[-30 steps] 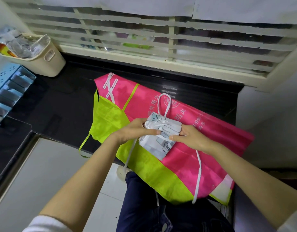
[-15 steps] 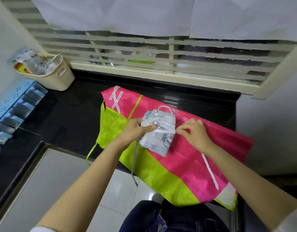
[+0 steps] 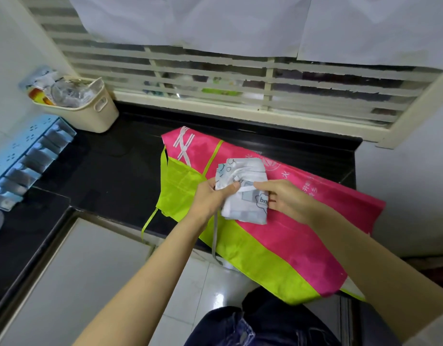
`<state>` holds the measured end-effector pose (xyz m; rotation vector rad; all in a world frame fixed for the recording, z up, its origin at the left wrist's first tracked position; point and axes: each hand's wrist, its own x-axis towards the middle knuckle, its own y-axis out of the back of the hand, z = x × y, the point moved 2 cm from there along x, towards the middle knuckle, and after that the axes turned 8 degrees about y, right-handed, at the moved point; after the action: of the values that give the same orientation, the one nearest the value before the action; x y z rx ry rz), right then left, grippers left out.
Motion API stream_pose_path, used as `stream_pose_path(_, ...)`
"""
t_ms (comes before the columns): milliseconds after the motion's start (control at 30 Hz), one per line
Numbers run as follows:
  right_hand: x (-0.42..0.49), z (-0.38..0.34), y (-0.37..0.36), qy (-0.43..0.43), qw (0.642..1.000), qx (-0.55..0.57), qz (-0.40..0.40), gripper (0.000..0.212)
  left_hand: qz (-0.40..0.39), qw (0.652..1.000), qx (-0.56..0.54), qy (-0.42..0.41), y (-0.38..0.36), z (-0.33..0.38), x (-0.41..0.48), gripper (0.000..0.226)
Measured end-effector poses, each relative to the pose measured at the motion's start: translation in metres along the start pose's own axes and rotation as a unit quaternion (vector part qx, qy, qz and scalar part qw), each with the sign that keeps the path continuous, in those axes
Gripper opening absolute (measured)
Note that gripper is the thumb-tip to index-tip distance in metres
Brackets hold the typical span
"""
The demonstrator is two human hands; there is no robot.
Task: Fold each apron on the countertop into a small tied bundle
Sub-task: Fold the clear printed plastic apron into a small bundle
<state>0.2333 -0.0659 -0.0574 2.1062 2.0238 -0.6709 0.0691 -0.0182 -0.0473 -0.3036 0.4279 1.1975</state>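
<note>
Glossy black stone countertop (image 3: 110, 176) under a slatted window (image 3: 215, 78); cream plastic basket (image 3: 95, 113) at ten o'clock. At centre, atop a flat pink-and-lime apron (image 3: 302, 233), the left hand (image 3: 210, 198) grips the folded white printed apron bundle (image 3: 245, 206), and the right hand (image 3: 288, 198) pinches its white tie (image 3: 248, 188). The tie's loop, earlier raised, now lies flat.

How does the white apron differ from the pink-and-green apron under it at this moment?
The white apron is folded into a small bundle with its strap round it; the pink-and-green apron lies spread flat, overhanging the countertop edge. The left hand and right hand grip the white apron, not the pink-and-green apron. Both have straps.
</note>
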Motion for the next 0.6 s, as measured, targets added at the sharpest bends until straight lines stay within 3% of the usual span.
stream_pose_path(167,-0.010,0.002,-0.010,0.028,0.999,0.036,0.008,0.026,-0.033,0.999,-0.012,-0.005,-0.004,0.001,-0.008,0.011)
stream_pose_path(433,-0.020,0.000,-0.003,0.089,0.992,-0.044,0.083,0.018,-0.110,0.992,0.059,-0.025,-0.011,-0.001,-0.008,0.012)
stream_pose_path(533,-0.022,-0.001,0.003,0.091,0.988,-0.072,0.099,0.020,-0.115,0.984,0.135,-0.014,-0.011,-0.004,-0.008,0.009)
stream_pose_path(600,-0.025,-0.004,0.007,0.094,0.986,-0.085,0.111,0.013,-0.109,0.973,0.202,0.005,-0.009,-0.007,-0.005,0.022)
